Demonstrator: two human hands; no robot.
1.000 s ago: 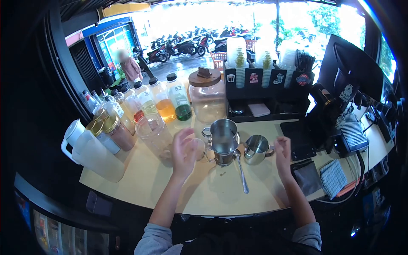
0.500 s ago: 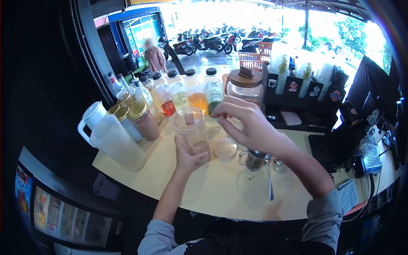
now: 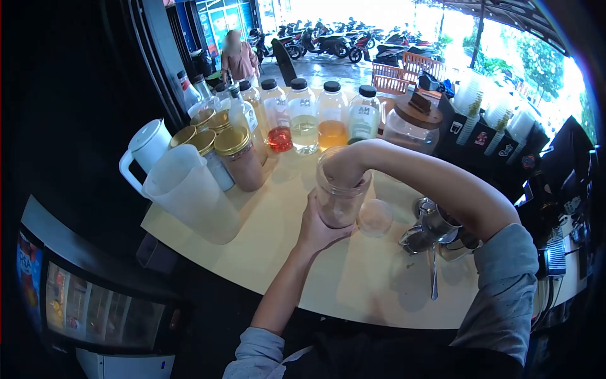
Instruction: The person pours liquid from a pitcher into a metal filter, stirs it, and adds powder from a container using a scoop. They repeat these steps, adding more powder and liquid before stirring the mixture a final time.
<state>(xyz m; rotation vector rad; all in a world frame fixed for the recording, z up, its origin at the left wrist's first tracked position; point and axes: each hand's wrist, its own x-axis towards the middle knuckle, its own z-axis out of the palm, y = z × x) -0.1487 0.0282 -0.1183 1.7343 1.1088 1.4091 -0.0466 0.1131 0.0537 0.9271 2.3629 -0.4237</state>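
Observation:
My left hand [image 3: 320,228] is wrapped round the lower part of a clear plastic jar [image 3: 341,207], which stands tilted over the counter. My right hand [image 3: 344,169] reaches down through the jar's wide mouth, its fingers hidden or blurred behind the rim and wall. Beside the jar's base, a clear round lid [image 3: 375,218] lies flat. Just behind the jar are black-capped bottles, among them one with orange liquid [image 3: 332,134] and one with green liquid [image 3: 363,123]. Under my right forearm sit a metal pitcher [image 3: 439,221] and a long-handled spoon [image 3: 434,275].
On the left stand a frosted pitcher [image 3: 189,196], a white jug [image 3: 148,145] and several gold-lidded jars [image 3: 240,158]. A wooden-lidded glass jar [image 3: 411,129] and a black cup rack [image 3: 480,136] are at the back right. A person [image 3: 240,60] stands outside near parked motorbikes.
My right hand has gone from beside the jar's rim down into its mouth. The camera view has shifted, so the counter appears further right, and the jar sits nearer the lid.

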